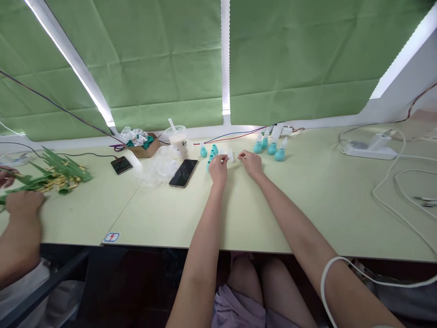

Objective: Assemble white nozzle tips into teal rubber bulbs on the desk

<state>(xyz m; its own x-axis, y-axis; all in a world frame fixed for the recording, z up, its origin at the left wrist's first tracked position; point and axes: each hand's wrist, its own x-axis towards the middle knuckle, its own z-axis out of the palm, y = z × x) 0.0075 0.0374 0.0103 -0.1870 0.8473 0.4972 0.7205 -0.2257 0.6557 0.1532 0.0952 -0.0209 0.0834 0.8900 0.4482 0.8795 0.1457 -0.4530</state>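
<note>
Both arms stretched far forward over the pale green table (259,218). Left hand (218,167) sits knuckles-up, fingers curled in, fingertips pinching a small white piece (225,159) at the thumb side. Too small to say what the piece is. Right hand (251,163) also curled, fingertips closed near another small white bit (241,156); can't tell if it actually grips it or just touches. A white nozzle-like part (232,156) stands on the table between the two hands, just beside both.

Teal bulbs around the hands: a cluster of small teal bulbs (210,154) just beyond the left hand, and a second group of teal bulbs with white tips (271,147) beyond the right hand, near the window ledge.

Left of the hands: black phone (183,173) face up, crumpled clear plastic bag (159,169), drink cup with straw (179,140), cardboard box (145,148), second dark phone (121,165).

Far right: white power strip (367,149) with white cables (396,200) looping over the table.

Far left: another person's hand (23,202) (separate worker) on a pile of green and yellow parts (56,175).
</note>
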